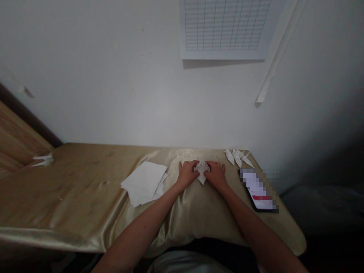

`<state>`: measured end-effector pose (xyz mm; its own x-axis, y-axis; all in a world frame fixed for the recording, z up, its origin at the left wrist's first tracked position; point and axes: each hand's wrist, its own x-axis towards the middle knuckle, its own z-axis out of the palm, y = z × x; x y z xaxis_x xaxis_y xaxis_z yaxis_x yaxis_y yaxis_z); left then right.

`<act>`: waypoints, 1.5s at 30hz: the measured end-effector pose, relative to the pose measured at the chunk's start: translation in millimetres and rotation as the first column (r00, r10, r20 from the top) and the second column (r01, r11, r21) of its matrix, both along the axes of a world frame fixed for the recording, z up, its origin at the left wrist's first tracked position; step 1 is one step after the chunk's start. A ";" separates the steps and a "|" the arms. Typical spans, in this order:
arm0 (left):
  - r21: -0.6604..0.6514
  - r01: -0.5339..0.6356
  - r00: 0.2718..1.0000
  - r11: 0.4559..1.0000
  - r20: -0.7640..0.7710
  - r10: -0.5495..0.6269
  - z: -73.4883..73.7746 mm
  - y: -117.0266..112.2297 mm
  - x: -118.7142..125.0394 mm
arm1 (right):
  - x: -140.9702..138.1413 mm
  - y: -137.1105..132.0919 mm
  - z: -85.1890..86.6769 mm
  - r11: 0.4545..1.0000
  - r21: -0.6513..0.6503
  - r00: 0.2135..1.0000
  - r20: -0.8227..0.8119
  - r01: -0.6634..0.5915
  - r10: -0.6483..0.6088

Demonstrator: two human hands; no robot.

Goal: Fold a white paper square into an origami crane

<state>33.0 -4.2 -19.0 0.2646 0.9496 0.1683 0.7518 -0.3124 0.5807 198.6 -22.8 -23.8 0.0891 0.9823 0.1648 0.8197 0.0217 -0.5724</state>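
A small folded piece of white paper lies between my two hands on the gold cloth, its pointed end toward me and a row of punched holes along its far edge. My left hand grips its left side, with thumb and fingers closing on the edge. On the opposite side, my right hand holds the paper the same way. Left of my hands rests a stack of white paper sheets, some with torn, perforated edges. Several folded white paper figures with pointed ends sit at the far right.
A phone with a lit, partly blurred screen lies near the right edge of the cloth-covered table. White folded paper pieces lie at the far left. Behind rises a white wall with a gridded sheet on it.
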 end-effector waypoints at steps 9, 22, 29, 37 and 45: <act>0.010 0.014 1.000 1.000 0.005 -0.014 -1.1 1.2 0.0 | 0.3 -0.5 -1.3 1.000 0.020 1.000 0.005 -0.013 0.013; -0.012 -0.004 1.000 1.000 -0.017 0.004 3.9 -0.7 2.0 | -1.6 1.4 -2.8 1.000 -0.011 1.000 0.014 -0.018 0.018; 0.000 -0.014 1.000 1.000 0.008 0.014 1.4 0.2 -0.9 | 6.0 -0.3 -1.8 0.997 0.016 0.997 -0.014 -0.080 0.080; 0.016 0.020 1.000 1.000 -0.007 -0.019 3.3 1.8 -6.1 | 36.4 -4.5 9.4 0.954 -0.055 0.952 -0.104 -0.295 0.288; 0.008 0.055 0.998 0.998 -0.039 -0.054 6.2 0.4 -7.7 | 38.0 -5.6 10.0 0.953 -0.012 0.951 -0.058 -0.303 0.302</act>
